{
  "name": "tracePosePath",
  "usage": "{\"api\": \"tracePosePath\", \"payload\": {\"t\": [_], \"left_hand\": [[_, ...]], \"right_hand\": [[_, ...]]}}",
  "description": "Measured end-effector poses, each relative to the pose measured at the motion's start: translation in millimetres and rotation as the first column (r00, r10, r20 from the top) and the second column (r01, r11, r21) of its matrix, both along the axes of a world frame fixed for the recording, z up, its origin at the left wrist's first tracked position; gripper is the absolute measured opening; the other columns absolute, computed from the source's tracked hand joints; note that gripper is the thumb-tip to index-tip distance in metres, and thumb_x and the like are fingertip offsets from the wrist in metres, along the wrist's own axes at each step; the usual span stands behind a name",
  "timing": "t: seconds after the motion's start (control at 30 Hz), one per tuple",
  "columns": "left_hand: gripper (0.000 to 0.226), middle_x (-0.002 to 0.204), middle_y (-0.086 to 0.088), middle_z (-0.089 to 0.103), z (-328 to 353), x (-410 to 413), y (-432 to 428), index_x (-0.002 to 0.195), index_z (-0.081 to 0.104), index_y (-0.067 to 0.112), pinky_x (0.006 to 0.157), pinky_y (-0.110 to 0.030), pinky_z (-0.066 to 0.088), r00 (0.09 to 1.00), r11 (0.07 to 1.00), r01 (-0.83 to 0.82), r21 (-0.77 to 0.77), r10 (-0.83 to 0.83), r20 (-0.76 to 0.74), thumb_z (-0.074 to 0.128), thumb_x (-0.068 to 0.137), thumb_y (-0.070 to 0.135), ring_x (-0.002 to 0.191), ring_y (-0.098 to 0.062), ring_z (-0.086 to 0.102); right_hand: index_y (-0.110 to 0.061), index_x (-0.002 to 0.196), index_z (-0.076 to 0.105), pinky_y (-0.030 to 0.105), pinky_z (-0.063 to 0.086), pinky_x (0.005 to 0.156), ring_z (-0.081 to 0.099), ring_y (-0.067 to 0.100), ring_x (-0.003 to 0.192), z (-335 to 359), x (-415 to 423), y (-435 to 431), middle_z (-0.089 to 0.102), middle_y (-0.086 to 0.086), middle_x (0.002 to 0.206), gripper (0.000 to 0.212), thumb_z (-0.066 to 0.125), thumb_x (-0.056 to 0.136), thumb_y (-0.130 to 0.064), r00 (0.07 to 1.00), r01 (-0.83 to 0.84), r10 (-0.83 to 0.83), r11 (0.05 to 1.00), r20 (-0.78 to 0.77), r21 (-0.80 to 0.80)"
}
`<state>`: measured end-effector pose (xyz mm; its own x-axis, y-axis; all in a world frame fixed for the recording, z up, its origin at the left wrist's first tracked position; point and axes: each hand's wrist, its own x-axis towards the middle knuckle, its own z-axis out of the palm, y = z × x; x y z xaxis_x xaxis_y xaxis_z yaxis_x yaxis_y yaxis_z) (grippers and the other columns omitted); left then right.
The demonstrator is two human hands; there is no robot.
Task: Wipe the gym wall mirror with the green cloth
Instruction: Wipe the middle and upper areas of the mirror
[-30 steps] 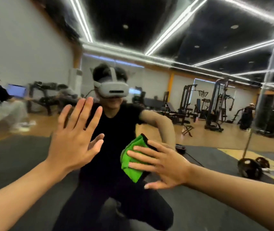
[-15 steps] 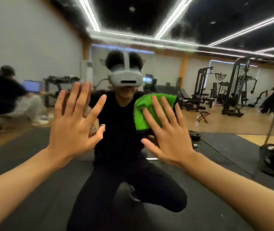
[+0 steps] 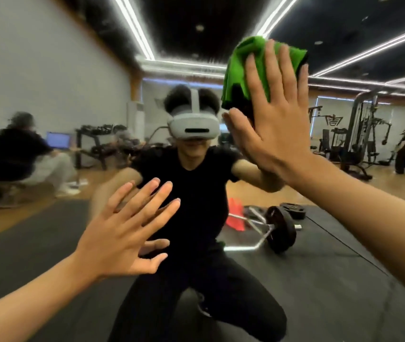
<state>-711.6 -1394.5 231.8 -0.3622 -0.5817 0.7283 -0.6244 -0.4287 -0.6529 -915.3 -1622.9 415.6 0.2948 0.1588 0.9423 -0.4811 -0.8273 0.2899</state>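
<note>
We face the gym wall mirror (image 3: 38,77), which fills nearly the whole view. Our right hand (image 3: 270,129) is raised high on the right side, palm flat and fingers straight, close together and pointing up. It presses the green cloth (image 3: 242,75) against the glass. The cloth is bunched under the fingers. Its green folds stick out above and to the left of the fingertips, and a dark patch shows at its lower edge just beside the thumb.

Our left hand (image 3: 125,233) is lower and left of centre, open wide with the fingers spread and holding nothing. Its palm is turned toward the mirror. Blur around it keeps us from telling whether it rests on the glass.

In the reflection, between our two hands, we see ourselves crouched on a dark floor mat (image 3: 320,280) in black clothes, wearing a grey headset (image 3: 193,125). To the right on the mat lie a barbell (image 3: 280,229) and loose weight plates (image 3: 292,210), with an orange object (image 3: 236,217) just beside them. Far right stands a cable machine (image 3: 359,134). Far left, a seated person (image 3: 16,154) faces a laptop (image 3: 58,140). White light strips (image 3: 135,28) run along the black ceiling.
</note>
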Motion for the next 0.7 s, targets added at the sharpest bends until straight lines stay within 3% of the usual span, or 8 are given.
{"api": "tracePosePath", "payload": {"t": [0.1,0.2,0.3,0.4,0.47,0.57,0.7], "left_hand": [[0.092,0.173,-0.016,0.027,-1.1,2.0,-0.1,0.164,0.037,0.014,0.13,-0.057,0.014,1.0,1.0,-0.018,-0.002,0.018,0.005,0.054,0.09,0.066,0.161,-0.034,0.021],[0.09,0.173,-0.017,0.026,-0.9,3.5,-1.7,0.164,0.036,0.014,0.128,-0.058,0.017,1.0,0.999,-0.019,-0.027,0.02,0.009,0.052,0.092,0.064,0.161,-0.035,0.021],[0.087,0.172,-0.018,0.027,-2.9,1.9,-2.5,0.164,0.039,0.013,0.128,-0.059,0.018,1.0,0.999,-0.02,-0.045,0.02,0.005,0.053,0.093,0.061,0.161,-0.036,0.022],[0.087,0.173,-0.018,0.026,-4.4,2.6,-3.3,0.164,0.038,0.013,0.128,-0.059,0.018,1.0,0.999,-0.03,-0.045,0.031,0.007,0.056,0.093,0.06,0.161,-0.036,0.023],[0.086,0.173,-0.017,0.027,-3.2,2.3,-3.7,0.164,0.037,0.014,0.128,-0.059,0.019,0.999,0.998,-0.035,-0.051,0.035,0.011,0.056,0.093,0.059,0.161,-0.036,0.023],[0.082,0.172,-0.017,0.028,-3.4,-0.4,-4.4,0.164,0.037,0.013,0.128,-0.059,0.019,1.0,0.998,-0.023,-0.062,0.024,0.018,0.053,0.096,0.056,0.161,-0.036,0.023],[0.079,0.172,-0.017,0.028,-4.2,0.5,-2.9,0.165,0.036,0.014,0.128,-0.06,0.02,1.0,0.999,-0.006,-0.042,0.005,-0.006,0.05,0.098,0.055,0.161,-0.036,0.021]], "right_hand": [[-0.012,0.167,0.018,0.061,0.002,0.128,0.003,0.038,0.161,-61.4,9.3,13.6,0.007,0.019,0.174,0.081,0.03,0.105,-0.063,1.0,-0.012,0.011,0.999,0.013,0.051],[-0.015,0.165,0.025,0.062,0.001,0.128,0.004,0.037,0.161,-172.7,5.7,16.5,0.005,0.016,0.174,0.082,0.04,0.1,-0.064,0.986,-0.028,0.031,0.999,-0.162,0.024],[-0.021,0.153,0.044,0.058,0.005,0.128,0.003,0.031,0.162,-291.3,-17.2,5.2,0.002,0.009,0.175,0.074,0.047,0.094,-0.064,0.926,0.055,-0.062,0.998,-0.373,-0.029],[-0.027,0.14,0.059,0.056,0.005,0.128,0.006,0.025,0.162,-343.0,-39.1,4.7,0.014,0.006,0.175,0.063,0.049,0.091,-0.066,0.84,0.167,-0.146,0.986,-0.522,-0.008],[-0.03,0.146,0.057,0.056,-0.003,0.129,0.007,0.021,0.162,-314.5,-42.9,7.8,0.016,0.002,0.173,0.064,0.044,0.095,-0.067,0.885,0.138,-0.097,0.989,-0.455,0.057],[-0.025,0.164,0.025,0.059,-0.007,0.127,0.003,0.028,0.162,-196.6,-23.2,12.6,0.006,0.009,0.175,0.075,0.025,0.103,-0.069,0.989,0.096,-0.076,0.983,-0.128,0.158],[-0.019,0.169,0.012,0.062,-0.006,0.127,0.0,0.031,0.162,-58.8,4.5,21.4,0.003,0.014,0.175,0.082,0.021,0.105,-0.07,0.995,0.081,-0.092,0.972,0.043,0.219]]}}
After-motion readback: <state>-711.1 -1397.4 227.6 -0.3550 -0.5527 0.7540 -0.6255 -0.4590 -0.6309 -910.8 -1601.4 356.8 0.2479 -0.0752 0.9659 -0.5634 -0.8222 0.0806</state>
